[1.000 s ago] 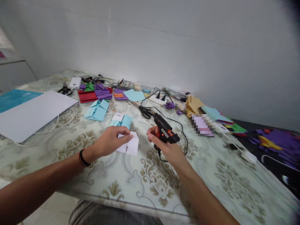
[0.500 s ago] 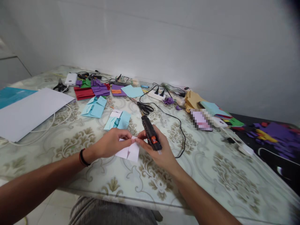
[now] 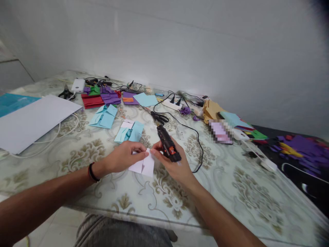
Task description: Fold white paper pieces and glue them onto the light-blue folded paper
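My left hand (image 3: 125, 156) pinches the top edge of a small folded white paper (image 3: 147, 167) between thumb and fingers. In my right hand (image 3: 177, 168) rests a black hot glue gun (image 3: 167, 144) with an orange part, its nozzle pointing away from me. The right thumb and fingertips reach to the paper's upper right corner; whether they press on it I cannot tell. Just beyond the hands lies a folded light-blue and white paper piece (image 3: 132, 132), and farther left another folded light-blue piece (image 3: 103, 117).
Black scissors (image 3: 160, 118) lie beyond the glue gun, near a white power strip (image 3: 172, 104) with black plugs. White sheets (image 3: 38, 120) cover the left side. Red folded paper (image 3: 92, 101) sits at the back. A phone (image 3: 220, 132) and purple scraps (image 3: 303, 151) are on the right.
The right fingertips have drawn slightly apart from the left ones, to the right. The glue gun has tilted a little and shifted right; the white paper has moved slightly right.
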Action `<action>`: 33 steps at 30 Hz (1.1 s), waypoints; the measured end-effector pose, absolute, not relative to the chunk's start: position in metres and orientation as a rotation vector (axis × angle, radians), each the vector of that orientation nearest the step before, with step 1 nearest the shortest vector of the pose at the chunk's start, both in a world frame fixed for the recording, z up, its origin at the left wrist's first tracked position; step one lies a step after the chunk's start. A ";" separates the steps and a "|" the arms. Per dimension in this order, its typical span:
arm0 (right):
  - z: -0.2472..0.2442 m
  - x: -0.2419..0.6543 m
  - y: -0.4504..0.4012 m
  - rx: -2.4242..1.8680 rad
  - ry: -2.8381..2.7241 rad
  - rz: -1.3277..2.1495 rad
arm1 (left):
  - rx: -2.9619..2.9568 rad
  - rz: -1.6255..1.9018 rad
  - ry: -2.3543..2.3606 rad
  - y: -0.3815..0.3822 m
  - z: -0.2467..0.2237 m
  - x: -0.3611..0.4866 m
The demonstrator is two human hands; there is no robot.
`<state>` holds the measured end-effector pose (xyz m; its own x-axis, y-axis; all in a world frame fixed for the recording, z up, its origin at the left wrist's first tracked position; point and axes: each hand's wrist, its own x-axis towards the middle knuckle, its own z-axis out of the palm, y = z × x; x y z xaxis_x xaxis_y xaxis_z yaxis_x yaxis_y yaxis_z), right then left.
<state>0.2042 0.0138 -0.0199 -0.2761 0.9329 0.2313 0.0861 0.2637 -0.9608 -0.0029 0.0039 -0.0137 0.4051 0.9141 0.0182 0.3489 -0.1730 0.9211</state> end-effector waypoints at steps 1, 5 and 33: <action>-0.020 0.205 0.015 -0.975 -1.599 1.102 | 1.727 0.771 1.123 0.005 -0.014 -0.003; -0.015 0.210 0.017 -1.045 -1.646 0.867 | 1.721 0.863 1.240 0.011 -0.013 -0.010; -0.008 0.211 0.014 -0.771 -1.972 0.562 | 1.772 1.147 1.255 0.009 0.003 -0.018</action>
<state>0.2107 0.0139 -0.0079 -0.3848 0.7099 0.5900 0.2923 0.7000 -0.6516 -0.0176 0.0092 0.0032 0.1498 0.9500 0.2741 0.3585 -0.3105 0.8804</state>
